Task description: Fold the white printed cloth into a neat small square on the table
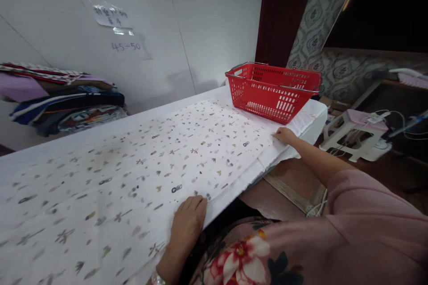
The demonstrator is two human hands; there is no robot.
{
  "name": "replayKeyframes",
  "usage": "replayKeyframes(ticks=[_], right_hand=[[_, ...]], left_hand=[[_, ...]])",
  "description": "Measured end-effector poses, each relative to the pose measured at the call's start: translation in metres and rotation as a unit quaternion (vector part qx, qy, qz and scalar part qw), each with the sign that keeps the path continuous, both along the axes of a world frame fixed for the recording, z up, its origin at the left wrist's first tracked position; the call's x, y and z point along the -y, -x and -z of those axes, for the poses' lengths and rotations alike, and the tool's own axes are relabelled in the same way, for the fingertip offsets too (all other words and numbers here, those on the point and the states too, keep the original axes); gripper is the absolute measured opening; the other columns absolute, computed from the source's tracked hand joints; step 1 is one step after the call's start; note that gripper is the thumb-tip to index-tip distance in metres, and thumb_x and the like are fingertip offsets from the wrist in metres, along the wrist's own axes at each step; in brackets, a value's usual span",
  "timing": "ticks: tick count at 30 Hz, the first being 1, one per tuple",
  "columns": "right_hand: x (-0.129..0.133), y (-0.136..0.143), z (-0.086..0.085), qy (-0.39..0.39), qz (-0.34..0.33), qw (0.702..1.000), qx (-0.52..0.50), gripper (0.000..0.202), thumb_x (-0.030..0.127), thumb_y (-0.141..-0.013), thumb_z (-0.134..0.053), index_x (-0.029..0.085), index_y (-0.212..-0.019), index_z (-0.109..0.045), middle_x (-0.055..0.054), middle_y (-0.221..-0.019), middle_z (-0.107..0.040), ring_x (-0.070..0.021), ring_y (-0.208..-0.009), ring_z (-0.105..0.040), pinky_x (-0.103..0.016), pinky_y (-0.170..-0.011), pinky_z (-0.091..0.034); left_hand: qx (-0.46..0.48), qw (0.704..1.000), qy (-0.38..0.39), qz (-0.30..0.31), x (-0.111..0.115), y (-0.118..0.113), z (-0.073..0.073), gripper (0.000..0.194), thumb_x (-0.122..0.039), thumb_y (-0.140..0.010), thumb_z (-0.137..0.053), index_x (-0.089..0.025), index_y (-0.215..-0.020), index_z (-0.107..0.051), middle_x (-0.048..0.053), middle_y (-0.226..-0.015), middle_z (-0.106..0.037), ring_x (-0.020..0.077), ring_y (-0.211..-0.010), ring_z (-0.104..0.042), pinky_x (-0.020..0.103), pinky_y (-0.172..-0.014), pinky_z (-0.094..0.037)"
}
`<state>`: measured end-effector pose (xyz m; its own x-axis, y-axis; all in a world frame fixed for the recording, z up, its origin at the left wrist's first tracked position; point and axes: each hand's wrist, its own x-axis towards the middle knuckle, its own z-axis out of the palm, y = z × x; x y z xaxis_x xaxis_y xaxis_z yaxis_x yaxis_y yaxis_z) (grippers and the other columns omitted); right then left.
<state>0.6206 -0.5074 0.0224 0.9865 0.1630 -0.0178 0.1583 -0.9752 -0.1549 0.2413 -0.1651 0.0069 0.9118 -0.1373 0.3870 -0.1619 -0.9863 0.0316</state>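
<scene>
A white printed cloth (pixel 187 151) with small dark and coloured motifs lies spread along the long table. At its near edge, my left hand (pixel 190 213) rests with the fingers curled together on the border of the fabric; the fingertips are partly hidden. Farther along to the right, my right hand (pixel 283 135) is closed in a pinch at the cloth's far right corner, just in front of a red plastic basket (pixel 257 98). A few soft folds run along the near border between both hands.
The table has a white cover (pixel 316 113). Folded clothes (pixel 67 98) are stacked at the left by the wall. Handwritten paper signs (pixel 127 46) are taped above. On the right, a plastic stool (pixel 357 131) with cables stands on the floor below a dark screen (pixel 384 9).
</scene>
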Motion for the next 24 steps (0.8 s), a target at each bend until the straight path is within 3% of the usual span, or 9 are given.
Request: replayKeyframes(ticks=[5,9,13,19,24], right_hand=[[-0.005,0.007,-0.003,0.022,-0.031,0.999,-0.015,0.028,0.041,-0.080,-0.057,0.015,-0.084,-0.067,-0.009,-0.083,-0.069,-0.0203,-0.079,-0.062,-0.025,-0.060,-0.039],[-0.011,0.009,-0.005,0.028,-0.046,0.998,-0.018,0.022,0.034,-0.078,-0.058,0.013,-0.075,-0.064,-0.012,-0.080,-0.069,-0.0220,-0.076,-0.062,-0.027,-0.058,-0.038],[-0.016,0.009,-0.006,0.018,-0.052,0.998,-0.015,0.012,0.026,-0.075,-0.059,0.015,-0.071,-0.061,-0.010,-0.077,-0.068,-0.0214,-0.074,-0.062,-0.026,-0.057,-0.038],[-0.012,-0.001,-0.002,-0.032,-0.038,0.998,-0.027,0.004,0.023,-0.070,-0.059,0.019,-0.070,-0.060,-0.004,-0.061,-0.064,-0.0201,-0.065,-0.063,-0.026,-0.056,-0.041],[0.001,-0.009,0.002,-0.067,-0.012,0.997,0.037,0.003,0.025,-0.070,-0.057,0.022,-0.070,-0.059,-0.006,-0.069,-0.067,-0.0227,-0.071,-0.065,-0.028,-0.060,-0.045]], left_hand=[[-0.025,1.000,0.015,-0.011,0.004,0.003,-0.004,0.016,-0.019,-0.088,-0.048,-0.019,-0.097,-0.062,0.006,-0.096,-0.063,0.0194,-0.087,-0.055,0.033,-0.076,-0.045],[-0.069,0.997,0.035,-0.028,0.009,0.006,-0.013,0.016,-0.023,-0.086,-0.053,-0.020,-0.099,-0.061,0.005,-0.099,-0.062,0.0199,-0.089,-0.055,0.034,-0.076,-0.045],[-0.095,0.993,0.045,-0.044,0.011,0.009,-0.015,0.024,-0.015,-0.085,-0.047,-0.021,-0.104,-0.060,0.005,-0.099,-0.061,0.0195,-0.090,-0.054,0.033,-0.078,-0.044],[-0.109,0.991,0.041,-0.068,0.013,0.009,-0.005,0.056,0.002,-0.074,-0.040,-0.023,-0.122,-0.053,0.006,-0.111,-0.059,0.0211,-0.098,-0.052,0.036,-0.084,-0.042],[-0.140,0.986,0.052,-0.067,0.018,0.007,-0.013,0.053,0.002,-0.075,-0.039,-0.024,-0.118,-0.055,0.006,-0.108,-0.059,0.0212,-0.096,-0.051,0.035,-0.083,-0.041]])
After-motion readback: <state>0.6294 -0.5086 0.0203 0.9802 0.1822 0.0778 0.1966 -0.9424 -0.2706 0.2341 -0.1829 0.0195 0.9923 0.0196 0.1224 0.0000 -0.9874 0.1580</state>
